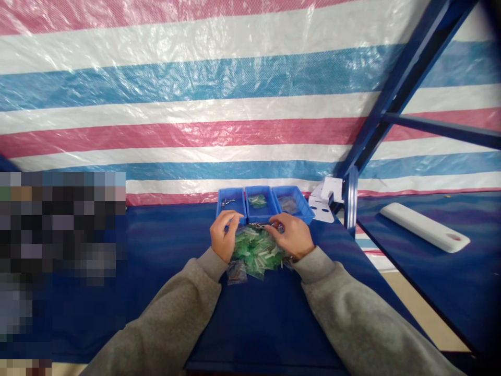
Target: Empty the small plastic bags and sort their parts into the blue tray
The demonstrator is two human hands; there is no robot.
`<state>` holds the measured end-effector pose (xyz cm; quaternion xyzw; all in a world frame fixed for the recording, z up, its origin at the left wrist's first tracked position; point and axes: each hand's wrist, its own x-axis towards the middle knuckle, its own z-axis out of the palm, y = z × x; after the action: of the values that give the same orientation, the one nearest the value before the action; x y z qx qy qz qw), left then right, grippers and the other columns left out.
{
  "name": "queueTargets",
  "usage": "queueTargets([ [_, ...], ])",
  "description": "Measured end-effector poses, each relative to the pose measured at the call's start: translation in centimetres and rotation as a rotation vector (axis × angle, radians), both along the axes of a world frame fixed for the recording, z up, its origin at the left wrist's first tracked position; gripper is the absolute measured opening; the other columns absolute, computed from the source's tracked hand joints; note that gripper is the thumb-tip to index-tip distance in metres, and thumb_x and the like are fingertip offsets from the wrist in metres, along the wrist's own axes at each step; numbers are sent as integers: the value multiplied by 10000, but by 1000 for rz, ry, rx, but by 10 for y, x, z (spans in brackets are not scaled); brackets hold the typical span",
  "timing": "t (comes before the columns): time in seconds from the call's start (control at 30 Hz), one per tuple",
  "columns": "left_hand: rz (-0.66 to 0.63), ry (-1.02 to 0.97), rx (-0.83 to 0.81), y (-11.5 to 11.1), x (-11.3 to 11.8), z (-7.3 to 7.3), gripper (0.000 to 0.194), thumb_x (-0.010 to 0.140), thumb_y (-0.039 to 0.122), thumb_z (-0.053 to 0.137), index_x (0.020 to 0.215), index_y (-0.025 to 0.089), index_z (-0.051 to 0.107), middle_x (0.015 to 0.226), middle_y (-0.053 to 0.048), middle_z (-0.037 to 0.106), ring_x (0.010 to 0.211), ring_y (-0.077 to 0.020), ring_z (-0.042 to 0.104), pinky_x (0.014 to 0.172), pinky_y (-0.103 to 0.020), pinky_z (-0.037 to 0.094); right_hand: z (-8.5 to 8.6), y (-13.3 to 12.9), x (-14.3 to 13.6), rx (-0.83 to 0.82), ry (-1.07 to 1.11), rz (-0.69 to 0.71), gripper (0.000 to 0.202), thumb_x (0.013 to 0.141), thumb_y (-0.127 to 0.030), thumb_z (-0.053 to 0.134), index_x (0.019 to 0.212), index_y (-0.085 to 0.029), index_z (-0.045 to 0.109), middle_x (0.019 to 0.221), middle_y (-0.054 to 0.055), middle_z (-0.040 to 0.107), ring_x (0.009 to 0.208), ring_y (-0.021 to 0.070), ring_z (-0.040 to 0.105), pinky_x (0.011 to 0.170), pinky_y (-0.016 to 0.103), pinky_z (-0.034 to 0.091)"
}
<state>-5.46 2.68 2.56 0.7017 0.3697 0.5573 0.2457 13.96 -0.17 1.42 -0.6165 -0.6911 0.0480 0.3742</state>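
Left hand (224, 237): curled, hold unclear | Right hand (294, 236): curled by metal pieces (258, 225), hold unclear | Packets (256, 251): piled between hands | Trays (259, 213): just beyond both hands, likely for short reaches

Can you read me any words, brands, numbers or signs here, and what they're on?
No text can be read anywhere.
Green and clear plastic packets: too small and blurred to tell.
Blue open-topped plastic bins: no lettering discernible.
Flat white pieces with holes: none discernible.
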Motion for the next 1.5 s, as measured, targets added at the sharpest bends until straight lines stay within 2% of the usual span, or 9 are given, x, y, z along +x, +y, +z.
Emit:
queueTargets([
  [0.1,-40,-6,-25,-1,0,-2,304,893,322,413,850,143,654,844,-64,600,711,-128,557,659,-255,459,2,-3,-2,-100,-250,-89,265,772,-437,569,889,-211,642,819,47,640,729,184,599,590,266,382],
  [0.27,-109,80,-45,-4,3,-1,340,902,329,393,803,141,658,710,-43,585,670,-125,544,641,-246,439,-2,-2,-4,-197,-375,-210,322,833,-467,472,895,-196,635,814,77,636,744,196,604,562,264,351],
  [0.63,-131,195,-1,-9,8,1,332,895,310,413,717,148,642,651,-25,591,625,-121,537,643,-251,421,-8,0,-6,-241,-395,-168,201,828,-371,519,805,-203,627,835,57,635,766,169,604,559,247,339],
  [0.93,-120,194,15,-9,7,0,340,892,322,412,707,153,642,651,-24,603,607,-118,545,634,-252,433,-11,2,-5,-120,-252,-111,134,844,-275,503,782,-214,605,794,24,633,720,152,581,568,242,328],
  [1.07,-111,183,25,-8,7,0,325,892,312,416,734,149,649,693,-36,618,639,-122,555,642,-253,443,-10,3,-4,67,-71,-45,184,859,-296,487,775,-196,616,784,39,628,727,157,577,639,246,387],
  [1.2,-111,171,27,-7,8,-1,225,868,290,473,950,157,636,936,-82,636,830,-157,580,682,-260,464,-2,-3,-8,278,170,23,206,873,-320,473,803,-189,616,789,49,622,713,152,571,687,263,437],
  [1.27,-125,177,33,-7,9,-2,283,845,283,516,1099,177,579,1063,-98,613,906,-174,574,730,-284,473,2,-8,-10,347,252,35,202,871,-326,478,803,-197,618,792,54,625,724,160,574,702,281,454],
  [1.4,-204,216,37,-9,10,-3,466,807,279,579,1253,217,463,1195,-101,568,1039,-207,543,846,-350,456,6,-14,-15,363,326,76,199,866,-329,483,836,-205,636,797,57,630,687,159,579,678,300,480],
  [1.5,-231,223,26,-11,11,-2,490,802,284,587,1268,223,450,1193,-94,574,1067,-213,538,871,-361,447,6,-15,-16,340,331,146,202,871,-320,477,866,-207,645,803,54,626,631,144,570,656,298,491],
])
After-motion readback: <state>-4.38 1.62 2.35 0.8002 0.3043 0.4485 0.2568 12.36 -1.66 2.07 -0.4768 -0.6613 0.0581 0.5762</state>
